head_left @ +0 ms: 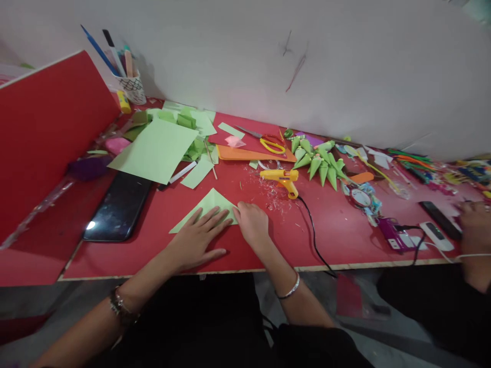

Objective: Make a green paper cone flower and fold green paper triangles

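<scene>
A light green sheet of paper (214,199), folded into a triangle, lies on the red table top in front of me. My left hand (199,235) rests flat on its lower middle with the fingers spread. At the triangle's right corner, my right hand (253,222) is closed, thumb and curled fingers at the paper's edge. Beyond the right hand lies a yellow glue gun (282,179) with a black cord. Scissors (272,144) with yellow and red handles rest on orange paper (249,154) farther back.
Left are a dark phone (118,209), a large green sheet (157,148) over scraps, and a pen cup (132,88). Green paper cones (320,161) cluster at the back. A purple charger (395,236) and white device (436,235) sit right, near another person's hand (474,225).
</scene>
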The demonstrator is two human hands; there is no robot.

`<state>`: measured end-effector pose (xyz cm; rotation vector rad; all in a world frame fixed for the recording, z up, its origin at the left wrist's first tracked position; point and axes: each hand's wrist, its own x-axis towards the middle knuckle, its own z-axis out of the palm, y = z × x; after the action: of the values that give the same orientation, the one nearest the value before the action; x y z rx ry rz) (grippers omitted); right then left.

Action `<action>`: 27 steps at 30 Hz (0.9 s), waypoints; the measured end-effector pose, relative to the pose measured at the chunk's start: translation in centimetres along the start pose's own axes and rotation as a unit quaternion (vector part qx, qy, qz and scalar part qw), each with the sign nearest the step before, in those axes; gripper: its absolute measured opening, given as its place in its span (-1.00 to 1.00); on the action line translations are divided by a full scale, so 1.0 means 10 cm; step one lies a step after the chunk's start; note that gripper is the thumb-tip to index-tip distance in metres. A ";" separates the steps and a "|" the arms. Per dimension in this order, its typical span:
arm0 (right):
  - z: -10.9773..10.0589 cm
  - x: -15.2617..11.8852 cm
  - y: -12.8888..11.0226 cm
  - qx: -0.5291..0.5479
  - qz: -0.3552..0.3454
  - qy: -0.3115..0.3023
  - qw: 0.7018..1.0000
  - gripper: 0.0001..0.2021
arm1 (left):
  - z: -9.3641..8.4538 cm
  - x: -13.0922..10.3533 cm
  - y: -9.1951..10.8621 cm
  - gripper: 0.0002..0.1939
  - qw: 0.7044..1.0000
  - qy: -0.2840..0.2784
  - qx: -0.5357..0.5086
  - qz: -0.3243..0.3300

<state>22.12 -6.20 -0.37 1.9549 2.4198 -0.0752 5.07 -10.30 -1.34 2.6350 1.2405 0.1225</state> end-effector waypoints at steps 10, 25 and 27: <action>0.01 0.02 0.01 0.004 0.002 -0.007 1.000 -0.78 | -0.05 -0.40 -0.15 -0.18 0.999 -0.029 -0.032 0.012; 0.07 -0.46 -0.31 0.056 -0.316 0.091 0.943 -0.62 | -0.02 -0.71 -0.14 -0.11 0.999 0.011 -0.025 -0.036; 0.07 -0.52 -0.31 0.079 -0.302 0.057 0.948 -0.58 | -0.02 -0.71 -0.13 -0.12 0.999 0.011 -0.033 -0.042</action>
<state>20.21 -11.93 -0.75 1.2107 3.0833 -0.1771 -0.47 -14.96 -1.29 2.5285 1.3287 0.1764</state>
